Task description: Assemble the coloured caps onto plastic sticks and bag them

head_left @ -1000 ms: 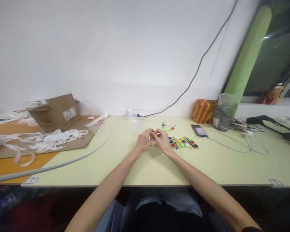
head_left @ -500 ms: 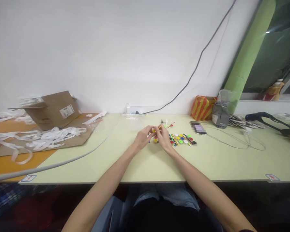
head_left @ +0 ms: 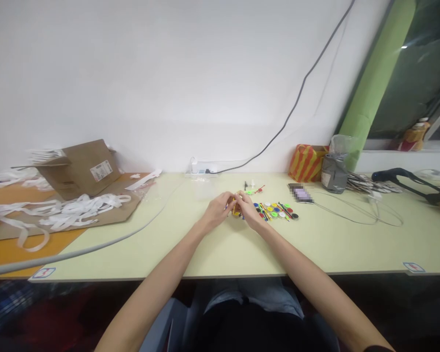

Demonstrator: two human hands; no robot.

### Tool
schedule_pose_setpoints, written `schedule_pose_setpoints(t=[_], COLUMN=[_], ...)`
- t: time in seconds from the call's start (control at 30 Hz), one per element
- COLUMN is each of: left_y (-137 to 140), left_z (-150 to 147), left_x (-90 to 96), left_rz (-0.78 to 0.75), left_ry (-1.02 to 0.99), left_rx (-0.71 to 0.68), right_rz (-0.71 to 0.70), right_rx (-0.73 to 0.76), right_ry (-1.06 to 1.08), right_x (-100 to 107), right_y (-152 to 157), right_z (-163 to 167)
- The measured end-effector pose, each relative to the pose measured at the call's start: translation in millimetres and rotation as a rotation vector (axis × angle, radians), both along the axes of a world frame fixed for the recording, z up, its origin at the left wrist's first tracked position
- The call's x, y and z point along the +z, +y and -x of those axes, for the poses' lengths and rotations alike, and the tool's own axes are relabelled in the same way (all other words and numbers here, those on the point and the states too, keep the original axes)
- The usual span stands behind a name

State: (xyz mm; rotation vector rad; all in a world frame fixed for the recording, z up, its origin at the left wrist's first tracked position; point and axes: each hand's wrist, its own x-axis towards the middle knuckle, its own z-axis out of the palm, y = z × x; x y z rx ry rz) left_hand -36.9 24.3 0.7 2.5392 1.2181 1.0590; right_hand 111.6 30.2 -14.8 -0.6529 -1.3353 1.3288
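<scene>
1 ylw pc (head_left: 235,209) btwn L hand (head_left: 217,210) & R hand (head_left: 251,211), discs (head_left: 275,215) nr.

We can read no words or numbers, for the white label (head_left: 101,170) on the cardboard box (head_left: 64,180) left of the pale table (head_left: 124,259), the tag (head_left: 326,180) on the grey bag (head_left: 336,171) at its back right, and its front-edge stickers (head_left: 413,267) are all too small.

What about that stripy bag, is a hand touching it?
No, the stripy bag stands near the wall; the left hand and right hand are close together beside coloured discs.
</scene>
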Motion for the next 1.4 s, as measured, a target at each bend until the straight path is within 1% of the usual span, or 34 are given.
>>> schedule_pose_setpoints(t=[0.13,0.27,0.37,0.53,0.6,0.77,0.87,0.93,1.03,1.17,1.23,1.27,1.33,1.4], left_y=[-0.1,-2.2,-2.9,-3.2,-2.8,1.0,2.8,3.1,3.6,7.1,10.4,12.3,15.7,18.3], left_z=[-0.2,-1.3,-3.0,-7.6,-8.9,-8.3,-6.4,-5.1,-2.8,3.7,8.2,10.6,14.8,17.8], left_x=[0.1,0.5,0.1,-3.0,-4.7,-7.6,-8.6,-9.4,-9.6,-7.8,-7.3,-7.5,-8.6,-10.3], left_rz=[-0.033,-0.013,0.013,-0.014,-0.022,-0.054,-0.039,-0.007,0.035,0.028,0.004,-0.017,-0.070,-0.110], left_ry=[0.103,0.167,0.189,0.239,0.235,0.262,0.299,0.283,0.196,0.105,0.054,0.023,-0.019,-0.018], left_rx=[0.085,0.086,0.117,0.201,0.210,0.265,0.257,0.218,0.180,0.264,0.284,0.271,0.215,0.154], right_rz=[0.061,0.067,0.079,0.153,0.139,0.033,0.023,0.020,0.000,-0.015,0.011,0.029,0.063,0.088], right_rx=[0.090,0.139,0.132,0.150,0.134,0.055,0.040,0.051,0.064,0.105,0.077,0.048,-0.018,-0.065], right_ry=[-0.009,-0.036,-0.041,-0.021,-0.022,-0.049,-0.117,-0.148,-0.116,-0.062,-0.036,-0.023,-0.001,0.011], right_x=[-1.5,-0.3,1.6,3.6,3.8,3.7,2.5,1.7,2.0,4.5,4.6,4.1,2.3,0.3], right_y=[0.4,0.1,-0.8,-2.4,-2.7,-2.7,-2.2,-1.6,-0.1,3.3,5.5,6.6,8.9,10.9], right_z=[2.2,2.2,1.5,0.7,0.8,2.0,2.5,2.2,-0.3,-6.0,-7.5,-7.7,-7.2,-6.5])
